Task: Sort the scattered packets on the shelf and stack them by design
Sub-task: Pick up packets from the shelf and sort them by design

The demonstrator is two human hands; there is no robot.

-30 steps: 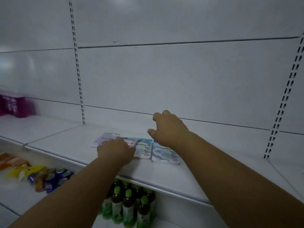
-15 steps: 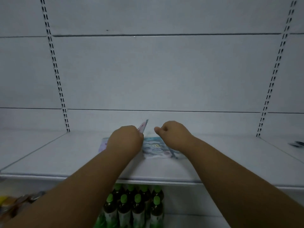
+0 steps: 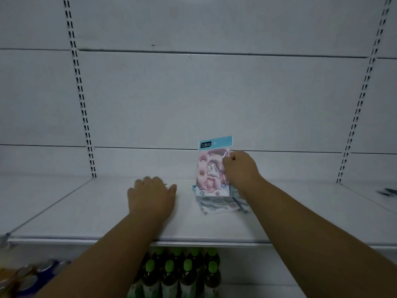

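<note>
On the white shelf, right hand pinching a pink unicorn packet upright by its right edge, lower edge resting on a flat stack of blue packets below. Left hand spread flat, palm down, on the shelf well left of that stack; something thin seems to show at its fingertips, too hidden to name, so cannot tell what lies under it.

Likely risks: glossy wrapper slipping from so light an edge pinch and toppling forward off the shelf lip; pink design dropped onto the blue stack, mixing the sorts; stack beneath nudged askew by the standing packet's edge.

Below, green-capped bottles packed in rows on the lower shelf; cans at far lower left, blurred.
</note>
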